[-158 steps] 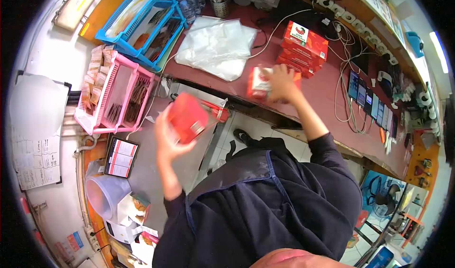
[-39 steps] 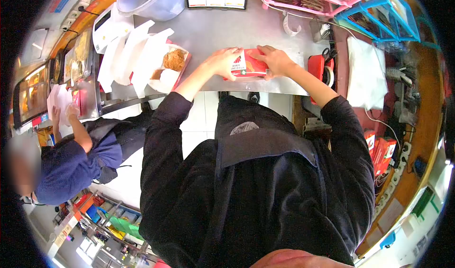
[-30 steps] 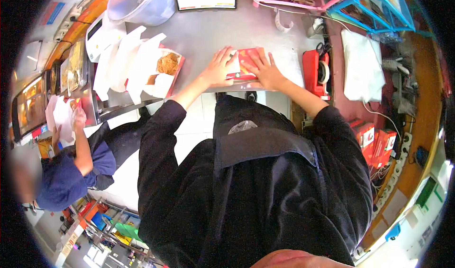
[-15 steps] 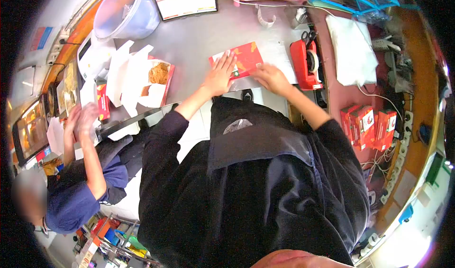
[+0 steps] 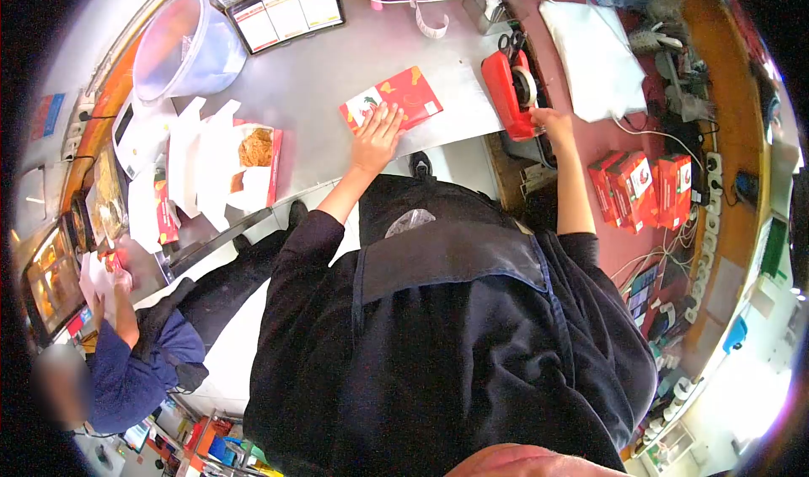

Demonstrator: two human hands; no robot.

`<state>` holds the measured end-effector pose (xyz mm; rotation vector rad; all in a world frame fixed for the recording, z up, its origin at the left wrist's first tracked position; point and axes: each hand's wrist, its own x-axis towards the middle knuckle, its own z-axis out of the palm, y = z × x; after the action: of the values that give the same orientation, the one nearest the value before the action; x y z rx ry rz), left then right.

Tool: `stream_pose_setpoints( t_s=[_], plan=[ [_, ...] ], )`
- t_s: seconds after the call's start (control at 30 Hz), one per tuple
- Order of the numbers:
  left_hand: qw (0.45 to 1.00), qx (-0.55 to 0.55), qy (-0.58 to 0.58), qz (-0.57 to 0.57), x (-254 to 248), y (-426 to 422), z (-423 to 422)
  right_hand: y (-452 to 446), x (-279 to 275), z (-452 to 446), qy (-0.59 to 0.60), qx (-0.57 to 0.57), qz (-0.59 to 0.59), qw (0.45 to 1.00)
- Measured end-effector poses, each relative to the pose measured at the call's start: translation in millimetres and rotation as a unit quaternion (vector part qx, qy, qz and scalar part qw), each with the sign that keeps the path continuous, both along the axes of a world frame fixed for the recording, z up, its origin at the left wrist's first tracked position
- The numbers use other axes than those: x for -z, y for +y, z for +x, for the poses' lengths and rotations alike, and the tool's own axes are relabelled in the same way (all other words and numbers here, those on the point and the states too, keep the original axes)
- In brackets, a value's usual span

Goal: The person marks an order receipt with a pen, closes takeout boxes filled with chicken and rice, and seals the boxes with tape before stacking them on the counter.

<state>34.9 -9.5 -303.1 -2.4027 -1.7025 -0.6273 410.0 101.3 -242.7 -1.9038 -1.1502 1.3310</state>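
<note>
A closed red cardboard food box [image 5: 413, 98] with white and yellow print lies on the metal counter. My left hand [image 5: 377, 140] rests flat on its near left part, fingers stretched out. To the right, my right hand [image 5: 553, 128] is at the near end of a red tape dispenser [image 5: 504, 98], its fingers pinched at the tape's end; the tape itself is too small to see clearly there. The tape roll [image 5: 524, 85] sits in the dispenser, and scissors [image 5: 511, 45] stand at its far end.
An open box with fried chicken [image 5: 255, 148] is at the left, near a clear bucket [image 5: 181, 51] and a tablet [image 5: 286, 13]. White bags [image 5: 594, 64] and several red boxes [image 5: 636, 186] lie right. A co-worker [image 5: 139, 351] holds a box at far left.
My right hand has left the red box's right side and moved right to the tape dispenser. My left hand stays on the box, now turned slightly. The co-worker's hands have lowered.
</note>
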Motion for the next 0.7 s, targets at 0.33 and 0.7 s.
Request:
stream_pose_setpoints(
  t_s=[0.33, 0.7],
  plan=[
    [0.99, -0.043, -0.127, 0.049, 6.7, -12.5, -2.5, -65.1, 32.8, 58.6, 0.026, 0.045, -0.126, 0.991],
    [0.991, -0.038, -0.114, 0.054, 16.8, -15.7, -1.5, -75.9, 1.3, -148.1, 0.085, -0.263, 0.07, 0.958]
  ],
)
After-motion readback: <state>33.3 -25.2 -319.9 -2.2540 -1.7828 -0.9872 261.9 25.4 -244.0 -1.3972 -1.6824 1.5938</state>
